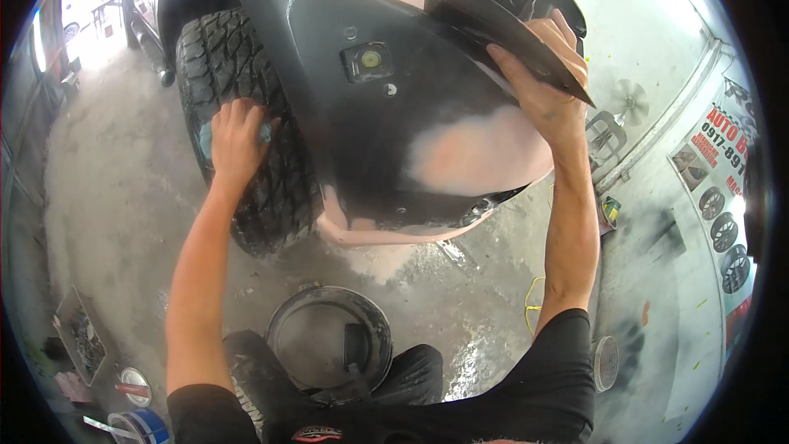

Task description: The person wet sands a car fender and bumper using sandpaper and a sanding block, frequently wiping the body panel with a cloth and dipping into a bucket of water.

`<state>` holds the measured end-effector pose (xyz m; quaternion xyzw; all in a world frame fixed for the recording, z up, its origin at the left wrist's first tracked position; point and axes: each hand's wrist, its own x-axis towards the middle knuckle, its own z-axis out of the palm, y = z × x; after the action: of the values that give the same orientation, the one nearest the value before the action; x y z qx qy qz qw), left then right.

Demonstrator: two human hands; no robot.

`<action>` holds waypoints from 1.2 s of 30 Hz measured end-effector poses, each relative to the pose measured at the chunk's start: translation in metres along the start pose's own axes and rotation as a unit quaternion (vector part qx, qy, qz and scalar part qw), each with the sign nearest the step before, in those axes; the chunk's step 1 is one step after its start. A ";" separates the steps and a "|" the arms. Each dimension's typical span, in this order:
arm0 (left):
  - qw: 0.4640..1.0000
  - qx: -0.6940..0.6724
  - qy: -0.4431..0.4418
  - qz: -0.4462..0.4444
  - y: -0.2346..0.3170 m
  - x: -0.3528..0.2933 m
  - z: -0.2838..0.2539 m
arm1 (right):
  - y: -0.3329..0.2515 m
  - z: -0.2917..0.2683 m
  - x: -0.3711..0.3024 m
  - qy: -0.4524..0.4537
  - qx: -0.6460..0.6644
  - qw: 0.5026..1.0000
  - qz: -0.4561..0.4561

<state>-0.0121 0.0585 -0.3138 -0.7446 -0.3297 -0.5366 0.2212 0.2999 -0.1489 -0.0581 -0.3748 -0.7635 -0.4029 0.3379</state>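
Observation:
My left hand (pixel 237 136) is closed around a crumpled bluish-grey cloth-like piece (pixel 265 133) and rests against the tread of the black tire (pixel 222 57). Most of that piece is hidden under the fingers. On the upper right, my right hand (pixel 546 74) grips the edge of a thin dark panel (pixel 468 12), thumb on the near side and fingers over the far side. The panel juts from the corner of a vehicle. Below it curves a dark bumper (pixel 353 140) with pale pinkish patches and a small square recess holding a round yellowish part.
Between my knees stands a black tub (pixel 275 321) with a dark block (pixel 355 347) inside. A crate (pixel 86 337) and a blue can (pixel 140 426) sit lower left. Toward the right wall are a fan (pixel 629 101), a chair (pixel 606 138) and a yellow cord (pixel 530 308).

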 end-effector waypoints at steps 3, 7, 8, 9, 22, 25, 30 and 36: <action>1.000 -0.001 -0.001 -0.002 0.002 0.000 0.000 | -0.010 0.017 0.009 0.020 -0.045 0.998 -0.049; 1.000 -0.006 0.011 0.001 0.001 -0.002 0.001 | -0.013 0.022 0.013 0.042 -0.039 0.996 -0.072; 1.000 -0.005 0.011 0.000 0.000 -0.001 0.001 | -0.012 0.023 0.014 0.042 -0.037 0.996 -0.073; 1.000 0.000 0.007 0.004 -0.001 0.001 0.002 | -0.012 0.025 0.016 0.047 -0.040 0.995 -0.073; 0.999 -0.001 -0.035 -0.011 -0.002 -0.008 0.005 | -0.017 0.035 0.023 0.045 -0.031 0.993 -0.101; 1.000 0.004 -0.005 -0.004 -0.004 -0.006 0.004 | -0.019 0.020 0.006 0.038 -0.062 0.996 -0.044; 1.000 0.003 -0.029 -0.007 -0.003 -0.008 0.003 | -0.026 0.049 0.030 0.066 -0.004 0.994 -0.083; 1.000 -0.002 -0.024 -0.008 0.001 -0.001 0.006 | -0.018 0.040 0.019 0.076 -0.039 0.995 -0.053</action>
<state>-0.0081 0.0614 -0.3170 -0.7553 -0.3398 -0.5206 0.2075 0.2670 -0.1154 -0.0674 -0.3149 -0.7380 -0.4768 0.3588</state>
